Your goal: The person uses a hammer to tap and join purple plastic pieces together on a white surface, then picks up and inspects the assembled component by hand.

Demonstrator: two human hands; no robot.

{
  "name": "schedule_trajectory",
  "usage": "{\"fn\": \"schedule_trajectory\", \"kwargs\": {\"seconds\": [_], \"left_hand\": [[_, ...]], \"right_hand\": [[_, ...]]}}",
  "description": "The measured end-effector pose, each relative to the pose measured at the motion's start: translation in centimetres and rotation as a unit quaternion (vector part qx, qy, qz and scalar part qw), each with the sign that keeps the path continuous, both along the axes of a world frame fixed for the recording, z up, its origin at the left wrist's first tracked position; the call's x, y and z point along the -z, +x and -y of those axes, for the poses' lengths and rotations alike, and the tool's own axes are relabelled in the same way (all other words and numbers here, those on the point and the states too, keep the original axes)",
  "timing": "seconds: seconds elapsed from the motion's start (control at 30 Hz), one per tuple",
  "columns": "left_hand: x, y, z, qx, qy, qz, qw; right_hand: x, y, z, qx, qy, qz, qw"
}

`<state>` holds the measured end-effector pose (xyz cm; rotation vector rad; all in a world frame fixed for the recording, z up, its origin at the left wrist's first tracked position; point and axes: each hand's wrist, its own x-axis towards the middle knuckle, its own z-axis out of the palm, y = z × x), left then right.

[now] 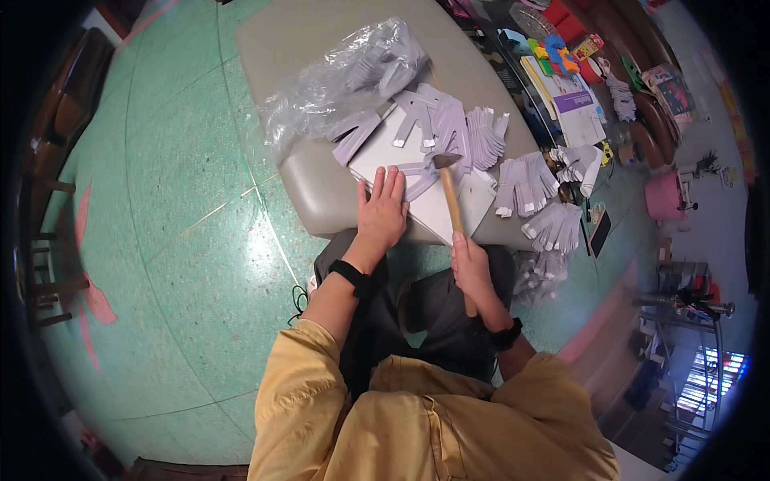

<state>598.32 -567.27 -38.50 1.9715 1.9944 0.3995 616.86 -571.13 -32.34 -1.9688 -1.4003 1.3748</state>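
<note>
My right hand (472,268) is wrapped round the wooden handle of a hammer (453,204). The dark hammer head is over a folded lavender strip (421,184); I cannot tell whether it touches. On the near left part of a white board (449,220), my left hand (383,210) lies flat with fingers stretched out, beside that strip. Another bent lavender strip (355,136) is at the board's left edge. More lavender strips with white ends (445,120) are piled at the board's far side, next to a fanned bundle (485,136).
The board rests on a padded beige bench (309,188). A clear plastic bag (345,84) holding more strips lies at the far left of it. Several strip bundles (525,184) line the right side. Beyond are papers (576,108), toy bricks (553,54) and a phone (600,232).
</note>
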Motion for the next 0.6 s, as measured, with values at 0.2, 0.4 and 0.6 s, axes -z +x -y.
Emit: {"fn": "schedule_trajectory", "kwargs": {"seconds": [0.2,0.4,0.6], "left_hand": [[-0.5,0.0,-0.6,0.007,0.002,0.020,1.000],[0.4,-1.0,0.0,0.003,0.022,0.014,1.000],[-0.1,-0.8,0.0,0.008,0.002,0.027,1.000]], "right_hand": [[6.3,1.7,-0.5,-0.089,0.200,0.079,0.973],[-0.2,-0.5,0.3,0.002,-0.025,-0.015,1.000],[4.2,0.0,1.7,-0.074,0.074,0.059,0.993]]}}
